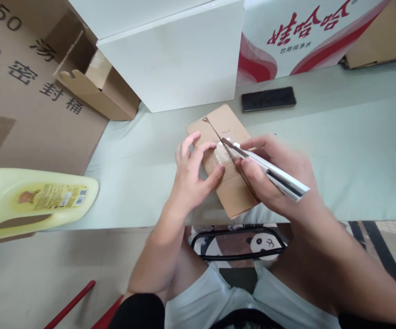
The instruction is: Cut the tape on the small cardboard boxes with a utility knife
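Observation:
A flat piece of brown cardboard (230,128) lies on the pale green table (355,151), with a patch of clear tape and a long cut line running across it. My left hand (193,176) presses on the cardboard's left part, fingers bent and apart, holding nothing. My right hand (280,180) is closed round a white utility knife (280,176). The knife's blade tip rests on the cut line near the tape.
A white box (170,59) stands behind the cardboard, a black phone (268,98) to its right. Brown cartons (29,91) fill the left, with a small open carton (95,84). A yellow plastic jug (29,201) lies at the left edge. A printed red-and-white box (304,36) stands at the back.

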Motion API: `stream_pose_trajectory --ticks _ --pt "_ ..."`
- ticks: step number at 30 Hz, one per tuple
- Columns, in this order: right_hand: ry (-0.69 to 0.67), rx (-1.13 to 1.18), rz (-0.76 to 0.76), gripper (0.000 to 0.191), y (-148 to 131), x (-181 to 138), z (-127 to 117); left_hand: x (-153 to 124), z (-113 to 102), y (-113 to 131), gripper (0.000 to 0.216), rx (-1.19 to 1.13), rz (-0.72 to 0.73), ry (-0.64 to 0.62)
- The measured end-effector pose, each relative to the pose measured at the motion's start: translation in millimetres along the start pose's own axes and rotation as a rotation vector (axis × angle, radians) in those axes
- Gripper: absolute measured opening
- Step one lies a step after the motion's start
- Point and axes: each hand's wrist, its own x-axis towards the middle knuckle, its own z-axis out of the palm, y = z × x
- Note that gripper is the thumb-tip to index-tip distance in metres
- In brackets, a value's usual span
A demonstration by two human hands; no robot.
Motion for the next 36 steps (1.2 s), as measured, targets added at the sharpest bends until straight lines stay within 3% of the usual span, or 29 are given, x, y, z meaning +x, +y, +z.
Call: stream_pose_trajectory --ticks 17,36 --pt "-0.071 -0.014 -0.016 0.024 -3.6 2.6 0.1 0.8 0.7 0.2 0.049 -0.011 -0.019 -0.015" --pt "-0.024 -0.019 -0.017 0.019 -2.5 -0.1 0.4 0.9 -0.5 0.8 0.048 -0.017 -0.039 -0.028"
